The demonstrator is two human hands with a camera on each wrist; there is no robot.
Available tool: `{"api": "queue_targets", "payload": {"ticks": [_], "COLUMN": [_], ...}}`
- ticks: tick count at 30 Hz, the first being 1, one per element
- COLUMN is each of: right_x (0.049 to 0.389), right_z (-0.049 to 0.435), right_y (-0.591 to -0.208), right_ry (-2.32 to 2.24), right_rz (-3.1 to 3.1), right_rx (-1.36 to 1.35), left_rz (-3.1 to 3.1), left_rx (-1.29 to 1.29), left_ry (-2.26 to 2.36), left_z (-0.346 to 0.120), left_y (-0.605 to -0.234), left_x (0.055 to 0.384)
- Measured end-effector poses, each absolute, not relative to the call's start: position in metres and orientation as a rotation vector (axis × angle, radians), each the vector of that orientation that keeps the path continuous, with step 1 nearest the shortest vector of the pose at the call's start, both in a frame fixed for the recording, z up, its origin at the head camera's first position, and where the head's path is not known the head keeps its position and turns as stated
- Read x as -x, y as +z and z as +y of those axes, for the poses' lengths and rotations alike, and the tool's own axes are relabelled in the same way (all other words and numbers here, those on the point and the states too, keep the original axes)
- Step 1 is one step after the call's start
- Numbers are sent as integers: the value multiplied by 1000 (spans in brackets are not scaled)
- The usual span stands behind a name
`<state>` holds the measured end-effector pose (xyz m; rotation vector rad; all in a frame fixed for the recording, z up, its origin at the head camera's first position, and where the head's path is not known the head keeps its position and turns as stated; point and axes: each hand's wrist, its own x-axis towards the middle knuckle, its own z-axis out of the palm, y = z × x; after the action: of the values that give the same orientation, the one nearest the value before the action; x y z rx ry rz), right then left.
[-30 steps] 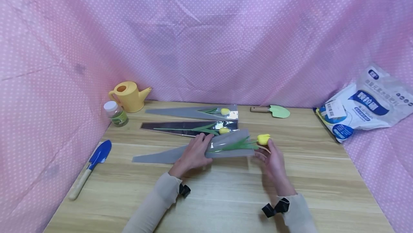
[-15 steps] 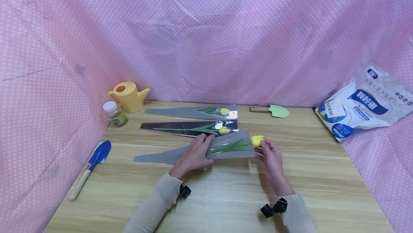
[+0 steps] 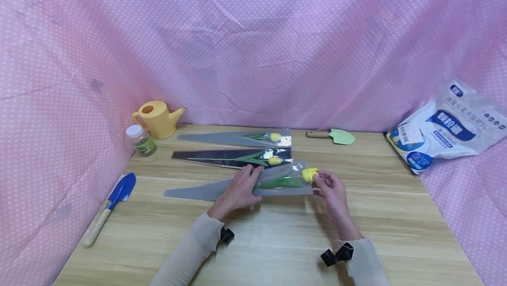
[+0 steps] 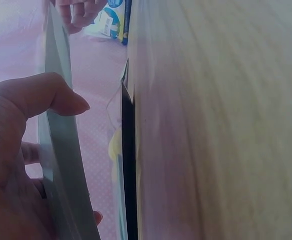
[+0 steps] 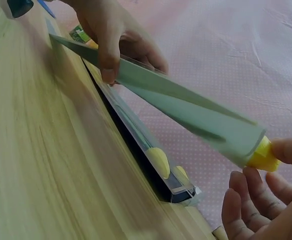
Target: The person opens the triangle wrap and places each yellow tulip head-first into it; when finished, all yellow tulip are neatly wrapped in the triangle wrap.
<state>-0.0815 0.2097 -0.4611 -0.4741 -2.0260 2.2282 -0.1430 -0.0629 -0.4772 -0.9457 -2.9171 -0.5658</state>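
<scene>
My left hand (image 3: 239, 189) grips a long tapered grey flower sleeve (image 4: 65, 165) with a clear front, thumb on one side and fingers on the other. The sleeve's wide mouth points right, raised off the table in the right wrist view. Green leaves show through its clear film. At the mouth, my right hand (image 3: 332, 191) pinches the yellow head of a tulip (image 5: 263, 155) between thumb and fingers; part of the bloom lies inside the sleeve. Behind lie a dark sleeve (image 3: 218, 154) and another grey sleeve (image 3: 214, 137), each holding a yellow tulip.
A yellow watering can (image 3: 158, 121) and a lidded jar (image 3: 142, 141) stand at the back left. On the left lies a blue trowel (image 3: 120, 189). A green trowel (image 3: 341, 137) lies at the back, and a white printed bag (image 3: 443, 132) leans at the right.
The tulip has slid leftward into the sleeve, its head going from beyond the mouth to partly within it. My right hand followed it slightly left; my left hand has stayed nearly still.
</scene>
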Motion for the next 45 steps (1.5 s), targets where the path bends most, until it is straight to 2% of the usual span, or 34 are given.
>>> {"api": "queue_targets", "payload": {"ticks": [12,29,34,41,45], "right_x": [81,75,76,79,79], "right_z": [202,194,195,198,202], "right_y": [-467,-468,-469,-470,-476], "right_ry": [2030,2204,2251,2153,2032], "right_rz": [-2237,-2394,-2428,-2427,-2627], "right_rx": [347,137,135,318,243], "left_rz": [-2931,-2929,-2935,-3002,-3078], "left_rx": [914,933,951,966,993], "left_ry": [-591,-548,-566,-624,-609], "left_z": [-63,-64,-66,-81,-90], "left_y": [-476,-475,-474,-471,-470], "left_x": [144,143,145,153,155]}}
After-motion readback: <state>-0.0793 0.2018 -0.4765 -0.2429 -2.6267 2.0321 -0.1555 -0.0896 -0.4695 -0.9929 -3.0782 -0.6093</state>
